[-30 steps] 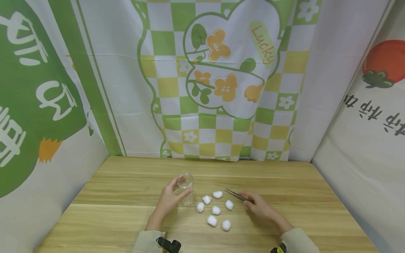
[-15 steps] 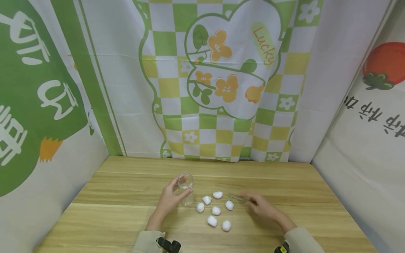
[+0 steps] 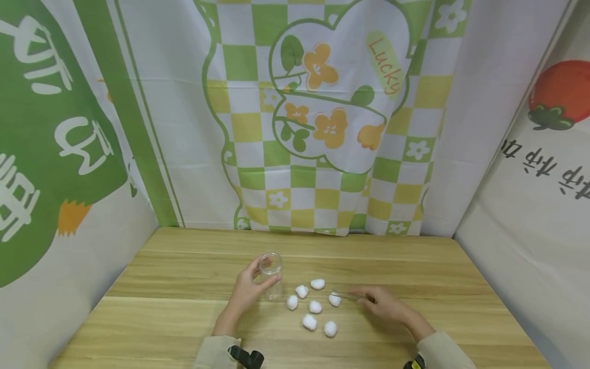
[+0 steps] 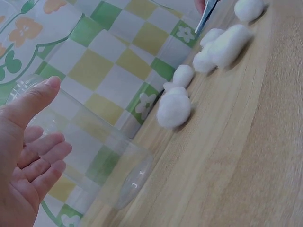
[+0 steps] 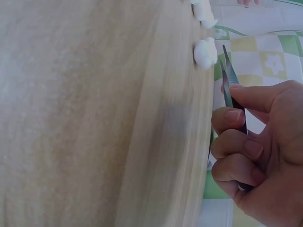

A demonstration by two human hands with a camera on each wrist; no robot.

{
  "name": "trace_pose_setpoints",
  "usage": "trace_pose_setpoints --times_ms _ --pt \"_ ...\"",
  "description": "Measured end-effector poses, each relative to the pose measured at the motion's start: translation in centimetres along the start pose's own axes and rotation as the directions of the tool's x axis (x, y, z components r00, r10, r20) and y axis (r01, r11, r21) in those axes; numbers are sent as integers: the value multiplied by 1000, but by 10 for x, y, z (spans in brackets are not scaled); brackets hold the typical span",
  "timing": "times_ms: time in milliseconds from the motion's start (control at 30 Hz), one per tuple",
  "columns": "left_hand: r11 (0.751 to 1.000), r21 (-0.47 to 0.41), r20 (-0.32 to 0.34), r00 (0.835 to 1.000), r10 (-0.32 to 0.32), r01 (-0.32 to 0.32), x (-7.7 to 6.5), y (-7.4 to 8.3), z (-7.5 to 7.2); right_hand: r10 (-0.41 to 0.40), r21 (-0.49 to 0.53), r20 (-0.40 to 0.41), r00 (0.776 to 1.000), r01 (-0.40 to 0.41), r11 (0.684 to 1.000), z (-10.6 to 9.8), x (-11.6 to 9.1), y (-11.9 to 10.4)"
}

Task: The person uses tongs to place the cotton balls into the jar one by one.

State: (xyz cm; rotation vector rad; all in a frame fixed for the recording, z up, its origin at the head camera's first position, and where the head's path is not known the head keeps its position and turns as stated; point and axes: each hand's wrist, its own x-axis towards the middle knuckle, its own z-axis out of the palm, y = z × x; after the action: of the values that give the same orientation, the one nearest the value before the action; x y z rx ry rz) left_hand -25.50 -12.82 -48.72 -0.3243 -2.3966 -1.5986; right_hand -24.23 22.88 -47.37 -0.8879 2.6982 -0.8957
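Note:
My left hand (image 3: 247, 291) holds a clear plastic jar (image 3: 275, 292) upright on the table, thumb on the near side and fingers round the far side. The left wrist view shows nothing inside the jar (image 4: 106, 142). In my right hand (image 3: 382, 303) is a pair of metal tweezers (image 3: 349, 295), pinched between thumb and fingers. Their tips overlap the rightmost cotton ball (image 3: 335, 300) in the head view. Seen from the right wrist, the tweezers (image 5: 230, 78) have their tips slightly apart, beside a cotton ball (image 5: 205, 53).
Several more white cotton balls (image 3: 315, 307) lie loosely grouped between the hands on the wooden table (image 3: 184, 287). A green checked curtain (image 3: 299, 200) hangs behind the table's back edge. Printed cloths (image 3: 521, 225) close off both sides.
My right hand has shifted slightly right and down, turning the tweezers so their tips swing down onto the rightmost cotton ball. The left hand and jar stay in place.

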Motion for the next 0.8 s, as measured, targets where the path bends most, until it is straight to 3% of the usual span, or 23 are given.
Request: trace_pose_setpoints --times_ms 233,567,800 --pt "1000 -14 9 1000 -17 17 -2 1 1 -19 -35 -10 1000 19 999 3 -3 4" --pt "1000 -22 7 1000 -17 17 -1 1 0 21 87 17 1000 -23 996 5 -5 8" --pt "1000 -17 7 1000 -16 16 -1 1 0 15 72 12 1000 -16 997 9 -4 7"
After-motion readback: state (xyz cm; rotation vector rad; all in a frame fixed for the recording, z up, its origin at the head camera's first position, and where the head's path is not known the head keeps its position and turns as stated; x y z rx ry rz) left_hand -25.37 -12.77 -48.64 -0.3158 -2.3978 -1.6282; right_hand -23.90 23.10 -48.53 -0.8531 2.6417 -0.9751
